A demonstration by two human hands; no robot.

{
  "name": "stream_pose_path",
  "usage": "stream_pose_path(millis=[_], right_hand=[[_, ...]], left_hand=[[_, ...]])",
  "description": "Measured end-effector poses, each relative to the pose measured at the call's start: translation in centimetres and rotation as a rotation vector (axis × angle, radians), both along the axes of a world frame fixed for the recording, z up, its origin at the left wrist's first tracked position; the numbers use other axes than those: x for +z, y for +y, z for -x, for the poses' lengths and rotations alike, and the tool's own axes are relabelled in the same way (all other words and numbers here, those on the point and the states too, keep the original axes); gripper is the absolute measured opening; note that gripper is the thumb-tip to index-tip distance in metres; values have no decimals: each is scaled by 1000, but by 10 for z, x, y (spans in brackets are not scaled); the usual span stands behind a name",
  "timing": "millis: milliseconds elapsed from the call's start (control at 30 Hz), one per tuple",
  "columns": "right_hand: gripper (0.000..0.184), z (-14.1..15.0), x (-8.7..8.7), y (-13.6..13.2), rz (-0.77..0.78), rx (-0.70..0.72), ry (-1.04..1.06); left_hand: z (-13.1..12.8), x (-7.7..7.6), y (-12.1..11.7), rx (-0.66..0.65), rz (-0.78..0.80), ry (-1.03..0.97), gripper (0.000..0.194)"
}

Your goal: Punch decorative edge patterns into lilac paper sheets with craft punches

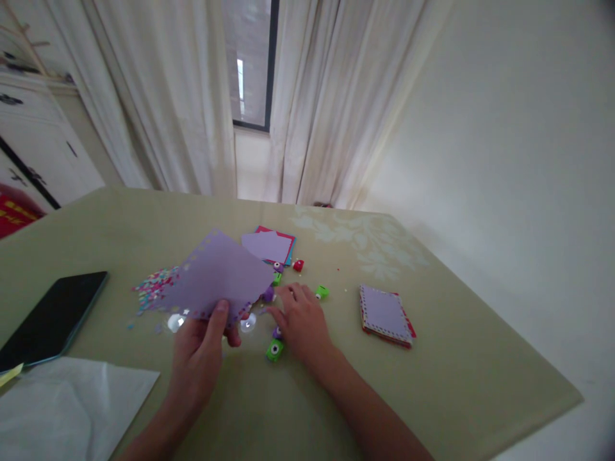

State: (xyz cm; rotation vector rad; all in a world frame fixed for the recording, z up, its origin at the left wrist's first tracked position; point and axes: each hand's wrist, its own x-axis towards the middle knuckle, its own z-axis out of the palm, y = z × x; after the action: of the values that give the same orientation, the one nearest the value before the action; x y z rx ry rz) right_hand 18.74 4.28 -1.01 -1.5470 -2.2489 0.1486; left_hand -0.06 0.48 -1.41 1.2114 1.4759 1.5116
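Observation:
My left hand (199, 355) pinches the near edge of a lilac paper sheet (218, 272) with punched holes along its edges, holding it tilted above the table. My right hand (300, 320) rests on the table beside it, fingers spread and reaching toward a purple punch (268, 294). Small craft punches lie around that hand: a green one (274, 349) at the near side, another green one (321, 292) to the far right, a red one (298, 264) farther back. Coloured paper confetti (152, 288) is scattered under the sheet's left side.
A stack of punched cards (387, 315) lies to the right, another stack of coloured paper (271, 246) behind the punches. A dark phone (52, 317) and a white cloth (67, 403) sit at the left. The olive tablecloth (456, 358) ends near a white wall; curtains hang behind.

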Motion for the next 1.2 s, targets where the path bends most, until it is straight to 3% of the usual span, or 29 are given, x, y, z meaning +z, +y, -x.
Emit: stream_pose_path(millis=[133, 300, 433, 567, 800, 1000, 1200], right_hand=[[41, 18, 7, 19, 80, -19, -95], [32, 26, 7, 30, 200, 5, -147], [21, 14, 7, 14, 129, -67, -39], [26, 0, 1, 0, 73, -45, 61], [26, -17, 4, 14, 3, -134, 89], [24, -17, 8, 30, 97, -101, -81], [19, -13, 6, 26, 173, -148, -24]], left_hand=[[-3, 10, -4, -47, 27, 5, 47], [-6, 20, -8, -46, 47, 57, 47], [-9, 19, -9, -35, 44, 32, 41], [-8, 18, -8, -19, 36, 26, 38], [0, 20, 0, 101, 32, -87, 29], [-4, 15, -2, 42, 16, -78, 32], [-9, 15, -6, -5, 3, -36, 37]])
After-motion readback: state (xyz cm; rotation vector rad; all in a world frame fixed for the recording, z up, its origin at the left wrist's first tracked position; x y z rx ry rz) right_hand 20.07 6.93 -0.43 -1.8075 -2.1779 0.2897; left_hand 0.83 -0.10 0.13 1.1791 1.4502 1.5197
